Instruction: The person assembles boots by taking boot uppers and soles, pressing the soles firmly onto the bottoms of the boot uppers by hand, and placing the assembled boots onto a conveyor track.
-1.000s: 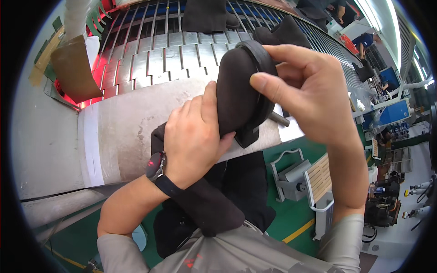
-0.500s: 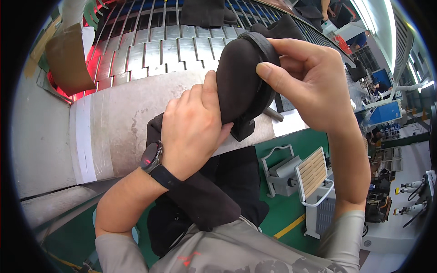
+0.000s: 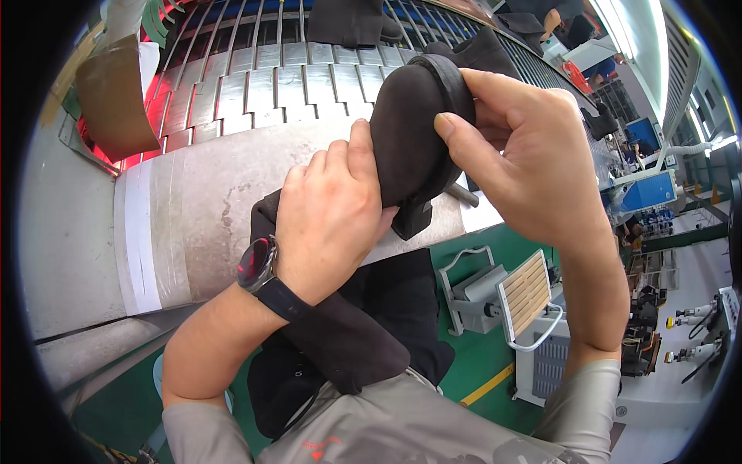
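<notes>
A dark brown boot (image 3: 403, 133) is held toe up above the worktable's near edge, its soft shaft (image 3: 352, 348) hanging down across my lap. Along the toe's right side runs a black rubber sole (image 3: 457, 89). My left hand (image 3: 328, 213) is closed round the boot at the instep, its fingertips lying along the upper. The sole's rim at the toe is pinched between the thumb and fingers of my right hand (image 3: 533, 143). Below the toe, a black heel block (image 3: 413, 222) shows. My left palm hides part of the upper.
A metal slatted conveyor (image 3: 309, 85) with red-lit slots lies beyond the pale worktable (image 3: 209, 209). Other dark boots (image 3: 348, 23) rest on it. A brown flap (image 3: 116, 97) hangs at the left. A wooden-slatted stand (image 3: 525, 298) is on the green floor at right; a co-worker's hand (image 3: 550, 23) shows far off.
My right thumb and fingers have shifted slightly along the sole's rim, and the hand sits a little lower. The boot and my left hand have barely moved.
</notes>
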Motion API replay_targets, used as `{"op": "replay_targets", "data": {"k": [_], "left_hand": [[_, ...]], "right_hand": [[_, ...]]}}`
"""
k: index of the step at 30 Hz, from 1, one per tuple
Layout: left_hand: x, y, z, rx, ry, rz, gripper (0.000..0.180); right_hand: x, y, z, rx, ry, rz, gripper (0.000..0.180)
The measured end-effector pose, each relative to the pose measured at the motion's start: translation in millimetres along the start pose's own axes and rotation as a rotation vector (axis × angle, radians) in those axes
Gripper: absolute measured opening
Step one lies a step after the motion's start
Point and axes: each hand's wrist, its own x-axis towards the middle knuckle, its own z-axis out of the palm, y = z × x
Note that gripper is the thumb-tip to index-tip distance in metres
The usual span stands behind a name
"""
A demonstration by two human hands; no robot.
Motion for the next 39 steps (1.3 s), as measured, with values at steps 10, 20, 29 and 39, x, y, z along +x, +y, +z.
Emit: {"op": "replay_targets", "data": {"k": [10, 20, 29, 39], "left_hand": [[12, -7, -4, -0.075, -0.107, -0.054, 0.096], [37, -42, 7, -0.148, -0.188, -0.136, 0.077], [36, -66, 11, -0.206, -0.153, -0.096, 0.067], [34, -67, 9, -0.157, -0.190, -0.134, 0.069]], "right_hand": [[20, -16, 17, -0.277, 0.087, -0.063, 0.033], [-8, 48, 129, 0.547, 0.329, 0.145, 0.055], [-3, 32, 157, 0.401, 0.378, 0.146, 0.039], [0, 13, 156, 0.258, 0.409, 0.097, 0.033]]}}
